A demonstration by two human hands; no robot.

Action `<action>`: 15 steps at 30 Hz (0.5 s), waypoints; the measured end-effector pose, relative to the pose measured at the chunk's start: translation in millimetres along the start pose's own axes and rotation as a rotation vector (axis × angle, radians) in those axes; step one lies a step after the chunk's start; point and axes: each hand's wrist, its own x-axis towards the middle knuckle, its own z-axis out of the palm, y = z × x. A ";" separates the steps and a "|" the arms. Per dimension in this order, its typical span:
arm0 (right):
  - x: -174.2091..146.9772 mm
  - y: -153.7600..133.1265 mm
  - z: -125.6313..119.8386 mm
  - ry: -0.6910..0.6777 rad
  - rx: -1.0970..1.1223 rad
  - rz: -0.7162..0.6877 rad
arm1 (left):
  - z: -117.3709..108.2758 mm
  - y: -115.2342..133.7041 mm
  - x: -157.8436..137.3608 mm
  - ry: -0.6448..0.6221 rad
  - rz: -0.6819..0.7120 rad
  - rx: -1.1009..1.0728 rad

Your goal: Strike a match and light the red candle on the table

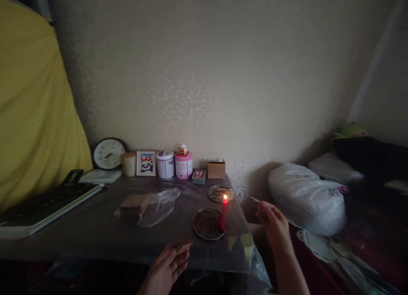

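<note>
A lit red candle (224, 216) stands upright at the right side of a round dark metal plate (204, 234). My right hand (274, 222) is raised to the right of the candle, past the table's edge, its fingertips pinching a matchstick (254, 199). No flame shows on the matchstick. Near the table's front edge, my left hand (167, 265) holds a small flat tan matchbox (184, 248) between thumb and fingers, partly hidden by the hand. Behind the candle, a second metal plate (211, 194) carries several thin sticks that look like matches.
A plastic-wrapped pack of small boxes (132, 204) lies mid-table. Along the wall stand a clock (109, 154), a framed panda picture (146, 164), two tins (165, 165), a card box (199, 177) and a cardboard box (216, 169). A keyboard-like instrument (47, 210) lies left; a white bag (302, 197) sits right.
</note>
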 end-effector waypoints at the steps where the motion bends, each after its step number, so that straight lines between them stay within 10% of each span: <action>1: -0.8 0.1 0.2 0.004 -0.020 -0.003 | -1.4 -0.6 0.9 -0.004 -0.005 0.004; 15: -4.1 26.3 2.5 -0.030 -0.273 0.009 | -31.7 -9.3 20.1 -0.046 -0.030 0.024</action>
